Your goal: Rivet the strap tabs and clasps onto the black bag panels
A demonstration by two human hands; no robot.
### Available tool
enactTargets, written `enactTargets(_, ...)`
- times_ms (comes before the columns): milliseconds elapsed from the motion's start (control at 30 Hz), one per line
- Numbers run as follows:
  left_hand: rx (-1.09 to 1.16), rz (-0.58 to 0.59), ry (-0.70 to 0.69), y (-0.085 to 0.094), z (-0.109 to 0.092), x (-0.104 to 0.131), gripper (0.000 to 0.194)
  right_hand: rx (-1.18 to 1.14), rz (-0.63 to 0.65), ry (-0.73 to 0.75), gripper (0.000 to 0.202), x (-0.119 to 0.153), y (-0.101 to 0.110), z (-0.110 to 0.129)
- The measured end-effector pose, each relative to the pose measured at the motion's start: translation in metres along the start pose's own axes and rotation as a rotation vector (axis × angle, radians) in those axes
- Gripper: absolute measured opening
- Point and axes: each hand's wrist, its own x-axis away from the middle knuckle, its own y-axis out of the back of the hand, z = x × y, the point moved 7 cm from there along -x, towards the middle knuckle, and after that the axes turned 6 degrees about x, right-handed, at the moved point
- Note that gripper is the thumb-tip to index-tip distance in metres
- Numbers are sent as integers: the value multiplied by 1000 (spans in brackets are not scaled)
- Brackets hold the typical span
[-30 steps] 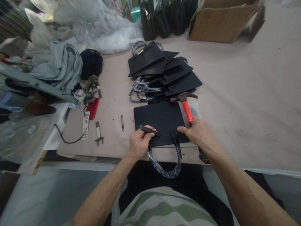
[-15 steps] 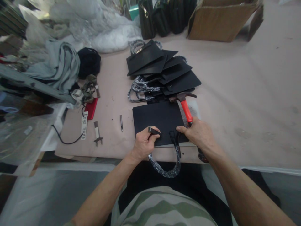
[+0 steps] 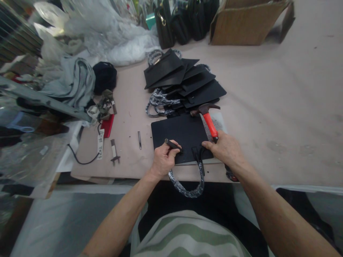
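Flat black panel (image 3: 177, 130), 1 wrapped handle (image 3: 189, 193)

Nearest us on the broad pinkish-beige tabletop (image 3: 273, 117) we have a flat black rectangular panel (image 3: 175, 130), its looped plastic-wrapped handle (image 3: 189, 193) reaching past the near edge. A dark rod-shaped tool (image 3: 173, 144) tilts over the panel's near part; at its right side we find an orange-handled metal claw hammer (image 3: 209, 124). Behind the panel we see a fanned pile of flat black panels (image 3: 163, 73), then upright dark bags (image 3: 164, 26), with an open brown cardboard box (image 3: 238, 30) to their right. Left of our panel lies a slim metal rod (image 3: 139, 140); farther left, a pale-shafted two-pronged tool (image 3: 114, 153), with a flat red rectangular object (image 3: 108, 125) behind it.
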Motion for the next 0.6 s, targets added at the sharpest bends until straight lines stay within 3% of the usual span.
enactTargets(167, -137, 5, -156, -7, -15, 4, 11, -79, -79, 47, 29, -2, -2, -6)
enactTargets(300, -178, 26, -193, -11, -18, 5, 12, -344, -101, 87, 30, 7, 6, -9)
enactTargets(433, -207, 21, -176, -14, -17, 6, 13, -514, -184, 219, 29, 39, 53, 1)
enactTargets(533, -207, 19, -187, -15, -17, 7, 13, -435, -250, 390, 26, 71, 94, 15)
enactTargets(600, -210, 27, -199, -16, -18, 8, 13, -316, -240, 476, 29, 89, 105, 21)
